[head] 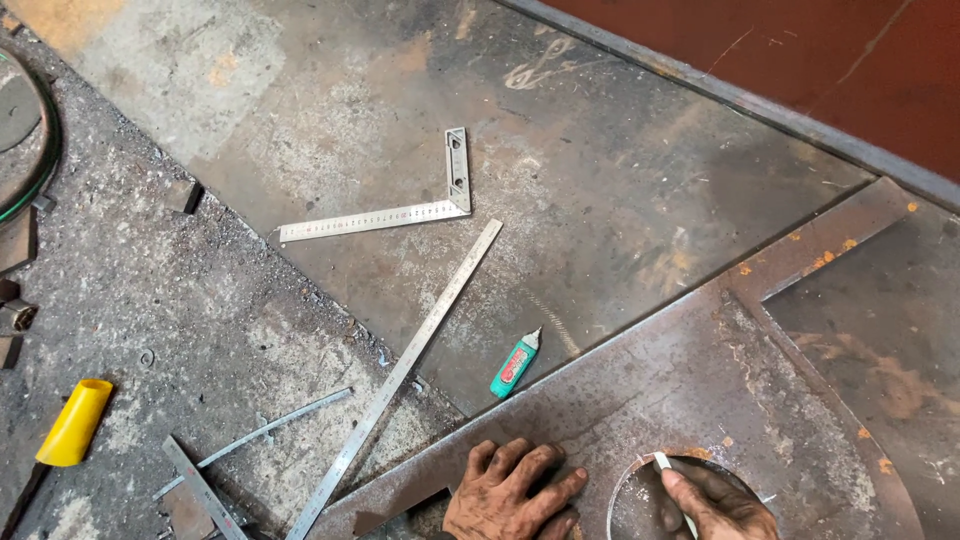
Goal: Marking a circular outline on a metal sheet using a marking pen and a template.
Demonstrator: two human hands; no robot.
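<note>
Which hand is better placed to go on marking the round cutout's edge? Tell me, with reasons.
The right hand: it holds the white marking stick at the edge of the round cutout. The left hand lies flat on the steel plate, apparently steadying it.

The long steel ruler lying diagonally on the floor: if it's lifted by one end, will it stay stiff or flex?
The long steel ruler looks thin and narrow for its length, so it would probably droop and spring when lifted by one end. It lies flat on the gritty floor, so getting under its edge may be awkward. It seems light and, being flat, unlikely to roll.
</note>
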